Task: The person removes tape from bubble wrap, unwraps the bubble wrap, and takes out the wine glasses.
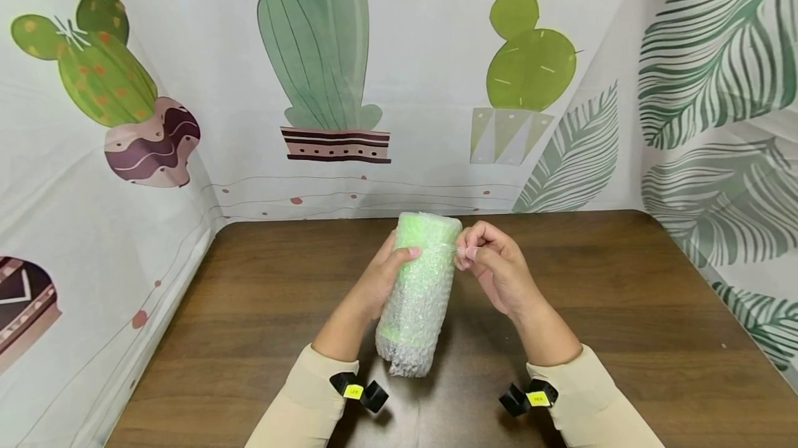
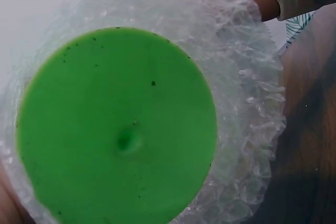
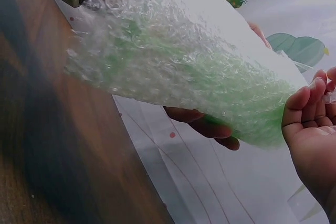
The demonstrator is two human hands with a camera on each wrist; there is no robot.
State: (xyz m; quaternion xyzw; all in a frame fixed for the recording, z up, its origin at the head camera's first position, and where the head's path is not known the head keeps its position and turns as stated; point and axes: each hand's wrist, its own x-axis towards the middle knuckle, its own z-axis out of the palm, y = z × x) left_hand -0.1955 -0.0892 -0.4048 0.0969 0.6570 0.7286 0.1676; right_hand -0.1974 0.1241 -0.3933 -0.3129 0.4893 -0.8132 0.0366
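Note:
A green cylinder wrapped in bubble wrap (image 1: 416, 296) is held up and tilted over the table. My left hand (image 1: 377, 276) grips it from the left, thumb across its front. In the right wrist view, left fingertips (image 3: 218, 129) show beneath the wrapped roll. At its upper right edge, my right hand (image 1: 499, 264) pinches a thin clear strip (image 1: 450, 249) that stretches to the wrap. The left wrist view looks onto the cylinder's flat green end (image 2: 105, 93), which has a small dimple and dark specks. Loose bubble wrap (image 2: 241, 103) surrounds that end.
The brown wooden table (image 1: 268, 337) lies below both hands. Behind it hangs a white cloth (image 1: 430, 88) printed with cacti and leaves. Each sleeved wrist carries a black camera with a yellow label (image 1: 352, 391).

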